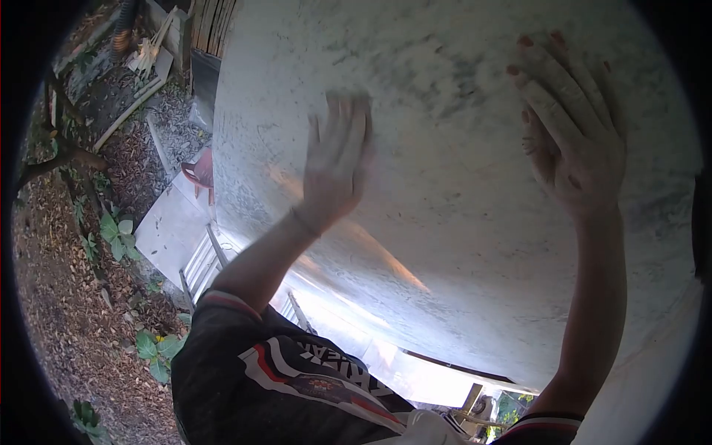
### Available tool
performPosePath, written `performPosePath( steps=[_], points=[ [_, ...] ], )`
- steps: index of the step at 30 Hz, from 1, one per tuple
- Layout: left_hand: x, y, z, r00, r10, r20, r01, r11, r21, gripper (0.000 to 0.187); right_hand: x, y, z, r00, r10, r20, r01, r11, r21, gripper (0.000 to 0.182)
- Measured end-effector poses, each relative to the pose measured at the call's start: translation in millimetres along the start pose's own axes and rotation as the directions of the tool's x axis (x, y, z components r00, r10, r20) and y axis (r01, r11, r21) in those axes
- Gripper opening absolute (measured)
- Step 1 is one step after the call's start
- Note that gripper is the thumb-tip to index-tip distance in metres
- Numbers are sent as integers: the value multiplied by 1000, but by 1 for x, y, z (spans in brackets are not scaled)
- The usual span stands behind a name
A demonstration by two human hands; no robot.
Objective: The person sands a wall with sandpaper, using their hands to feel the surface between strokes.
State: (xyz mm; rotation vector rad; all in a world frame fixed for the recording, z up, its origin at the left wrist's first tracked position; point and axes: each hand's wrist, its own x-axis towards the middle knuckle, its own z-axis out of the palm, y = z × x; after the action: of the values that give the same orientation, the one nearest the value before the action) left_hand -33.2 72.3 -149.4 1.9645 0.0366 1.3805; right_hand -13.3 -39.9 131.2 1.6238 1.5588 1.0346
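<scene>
A large, smooth whitish surface [460, 193] with grey mottled stains fills most of the view and curves away toward the bottom. My left hand [337, 159] is against or just over its left part, fingers stretched upward and smeared by motion. Farther right, my right hand [575, 137] lies along the surface with its fingers extended and slightly apart. Whitish dust seems to coat both hands. I see no tool in either one. Streaks of warm light [386, 259] cross the surface below my left hand.
At the left, dry leaves [81, 297] cover the ground around green plants [116, 233]. A red plastic seat [199, 172] stands by a pale slab [172, 222]. Metal rails [204, 256] lie near my left arm. Wooden boards [211, 26] rise at the top left.
</scene>
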Motion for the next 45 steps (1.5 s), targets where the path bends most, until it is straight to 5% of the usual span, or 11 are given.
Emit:
performPosePath(
  steps=[5,8,14,18,24,27,33,36,40,44,45],
  points=[
    [-39,-26,3,984,148,96,-150,989,8,46,-1,0,6,999,19,-34,-19,1000,10,19],
    [29,-26,-12,990,138,-38,-135,988,72,44,-1,-2,7,999,31,-27,-31,1000,0,17],
    [-34,-40,-5,990,84,111,-77,995,-66,43,0,-3,8,999,41,-21,-41,999,16,16],
    [13,-40,-18,979,200,51,-199,980,-9,41,3,-3,9,999,45,-24,-45,999,15,15],
    [-16,-37,-13,993,77,91,-70,994,-81,43,1,-4,8,998,64,5,-64,998,29,17],
    [-10,-53,-15,975,200,97,-204,979,29,43,-2,-5,12,997,83,-10,-83,996,23,18],
    [47,-10,-16,1000,31,0,-31,998,53,45,-4,-7,11,994,108,-29,-106,993,48,22],
    [-17,18,2,975,7,224,-17,999,42,45,0,-10,7,986,163,-29,-161,984,77,27],
    [-10,37,-3,979,-19,203,-15,986,164,46,-5,-12,13,982,173,-76,-166,982,86,27],
    [34,43,-9,993,-118,-4,117,976,184,47,-8,-6,18,970,161,-184,-151,986,70,18],
    [22,52,-5,989,-130,65,116,976,187,46,-9,-9,16,971,162,-176,-152,986,67,16]
  ],
)
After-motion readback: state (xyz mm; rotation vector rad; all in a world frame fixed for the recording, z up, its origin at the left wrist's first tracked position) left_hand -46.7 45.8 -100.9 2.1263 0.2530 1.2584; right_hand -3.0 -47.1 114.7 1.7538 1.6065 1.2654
